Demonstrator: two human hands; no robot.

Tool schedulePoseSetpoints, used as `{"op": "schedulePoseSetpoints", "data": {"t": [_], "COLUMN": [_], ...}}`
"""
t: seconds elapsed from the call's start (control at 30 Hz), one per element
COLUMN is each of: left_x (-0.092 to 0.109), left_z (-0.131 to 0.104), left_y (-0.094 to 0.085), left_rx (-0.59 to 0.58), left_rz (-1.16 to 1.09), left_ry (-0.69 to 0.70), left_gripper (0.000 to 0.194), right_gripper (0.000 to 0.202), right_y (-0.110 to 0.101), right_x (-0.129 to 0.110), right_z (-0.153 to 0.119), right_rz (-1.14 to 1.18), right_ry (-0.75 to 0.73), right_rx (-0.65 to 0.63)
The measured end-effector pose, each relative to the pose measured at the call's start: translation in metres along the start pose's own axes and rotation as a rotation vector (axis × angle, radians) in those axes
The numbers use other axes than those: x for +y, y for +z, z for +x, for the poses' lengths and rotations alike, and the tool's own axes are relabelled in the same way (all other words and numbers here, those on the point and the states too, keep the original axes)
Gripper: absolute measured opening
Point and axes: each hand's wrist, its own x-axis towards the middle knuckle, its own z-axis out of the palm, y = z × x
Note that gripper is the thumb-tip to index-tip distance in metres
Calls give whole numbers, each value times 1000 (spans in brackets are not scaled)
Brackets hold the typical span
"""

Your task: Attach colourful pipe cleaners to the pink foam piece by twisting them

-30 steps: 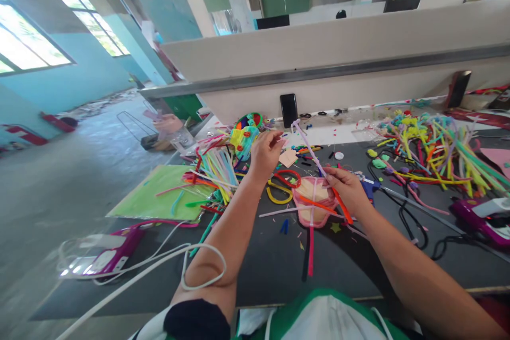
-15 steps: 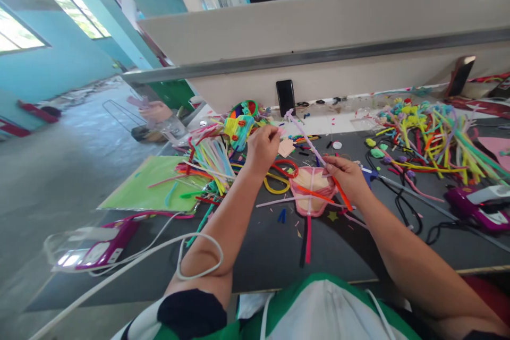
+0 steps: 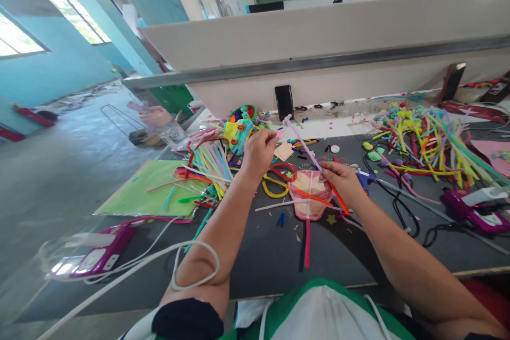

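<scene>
My right hand is closed on a lilac pipe cleaner, which slants up to the left and ends in a small curl. An orange strip shows below those fingers; whether they grip it too I cannot tell. Left of that curl, my left hand makes a pinch, with a bit of pink at the fingertips too small to name. Below the right hand lies a pink-edged, cream-coloured piece, crossed by lilac and orange pipe cleaners. A red-and-black strip extends from its lower edge.
Bundled pipe cleaners lie at left beside a green sheet pack. A colourful heap covers the right side. A phone leans against the partition. Purple power strips and cables lie at both sides; a white cord loops over my left forearm.
The view has tilted slightly, so the whole scene sits a little lower. Both hands keep almost the same pose, and the lilac pipe cleaner stays in my right hand.
</scene>
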Motion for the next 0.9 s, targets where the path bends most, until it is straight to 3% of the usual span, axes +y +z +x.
{"op": "schedulePoseSetpoints", "data": {"t": [0.17,0.4,0.6,0.9], "left_x": [-1,15,13,6], "left_z": [19,41,41,47], "left_y": [-5,-3,-1,-1], "left_rx": [38,-166,-250,-318], "left_rz": [-151,-155,-149,-144], "left_ry": [69,333,314,328], "left_gripper": [42,37,42,49], "right_gripper": [33,36,49,52], "right_y": [0,7,8,10], "right_x": [2,-3,-6,-8], "right_z": [-1,-9,-11,-13], "right_rz": [-24,-67,-38,13], "right_ry": [24,58,-31,15], "right_rx": [-25,-101,-109,-64]}}
